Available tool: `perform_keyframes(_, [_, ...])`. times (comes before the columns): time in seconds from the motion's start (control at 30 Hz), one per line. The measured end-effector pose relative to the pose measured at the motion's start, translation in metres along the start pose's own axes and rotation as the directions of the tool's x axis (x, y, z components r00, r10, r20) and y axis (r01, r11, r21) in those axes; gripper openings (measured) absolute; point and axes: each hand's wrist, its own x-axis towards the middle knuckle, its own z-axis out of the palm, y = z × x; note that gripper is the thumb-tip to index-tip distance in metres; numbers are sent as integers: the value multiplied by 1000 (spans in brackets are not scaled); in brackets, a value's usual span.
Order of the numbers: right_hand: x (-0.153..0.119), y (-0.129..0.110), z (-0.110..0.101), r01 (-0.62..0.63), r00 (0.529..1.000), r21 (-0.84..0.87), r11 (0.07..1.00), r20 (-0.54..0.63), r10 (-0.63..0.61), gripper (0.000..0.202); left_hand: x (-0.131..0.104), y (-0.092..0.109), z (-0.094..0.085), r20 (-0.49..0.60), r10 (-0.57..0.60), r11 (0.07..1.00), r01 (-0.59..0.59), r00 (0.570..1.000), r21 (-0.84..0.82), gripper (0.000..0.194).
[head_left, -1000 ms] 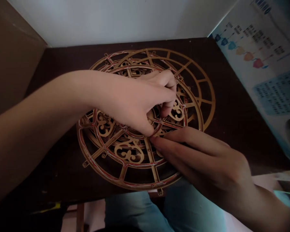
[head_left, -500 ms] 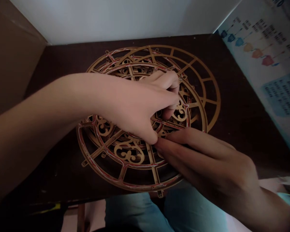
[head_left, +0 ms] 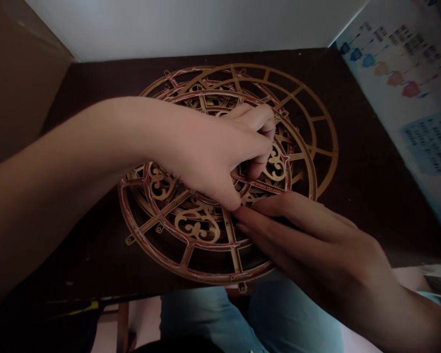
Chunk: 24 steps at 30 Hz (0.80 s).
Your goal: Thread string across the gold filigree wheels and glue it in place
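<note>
A round, bronze-coloured openwork frame [head_left: 186, 256] lies on top of a stack of similar frames. Reddish and white streaks run along its grooved rings and spokes. Scroll-shaped ornaments, one of them a clear scroll piece [head_left: 197, 226], sit between the spokes. Across the frame's middle reaches my left hand [head_left: 238, 142], its fingers curled down onto the central part and its thumb pressed near a lower spoke. My right hand [head_left: 308, 240] comes in from the lower right with fingers pressed together, tips touching the frame beside my left thumb. Whatever those fingertips pinch is hidden.
A plainer ring [head_left: 329, 128] without scrolls juts out from the stack at the right. The dark tabletop [head_left: 367, 196] meets a pale wall panel [head_left: 198, 29] behind, a brown side panel at left and a printed sheet [head_left: 419, 113] at right. My knees are below the front edge.
The view has shifted slightly, so the frames sit a little higher. My left thumb and right fingertips stay close together at almost the same spot on the frame.
</note>
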Motion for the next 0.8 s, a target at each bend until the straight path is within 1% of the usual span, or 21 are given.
perform_keyframes(0.1, [-2,-2,1,-25,1000,13,1000,19,25,32,3,0,-1,95,14,999,-19,995,49,35])
perform_keyframes(0.2, [-1,-4,2,-59,997,29,998,42,57,33,5,2,-3,107,11,997,-19,994,72,32])
perform_keyframes(0.23, [0,-5,2,-61,997,33,998,46,59,32,5,2,-3,109,22,997,-30,994,76,32])
perform_keyframes(0.3, [3,-6,2,-25,999,6,1000,35,25,30,6,4,-4,109,31,995,-40,994,86,31])
perform_keyframes(0.43, [7,-4,3,57,998,-77,995,-5,-57,22,5,10,-4,117,-20,993,6,993,120,30])
perform_keyframes(0.6, [5,-3,3,59,998,-59,996,-26,-61,11,5,14,-3,99,11,991,-24,995,132,32])
perform_keyframes(0.7, [8,-3,4,72,996,-72,995,-55,-76,10,5,13,-1,87,34,987,-47,996,152,33])
perform_keyframes(0.8, [13,-3,4,82,994,-82,993,-60,-87,10,5,12,-1,83,50,984,-64,995,166,32])
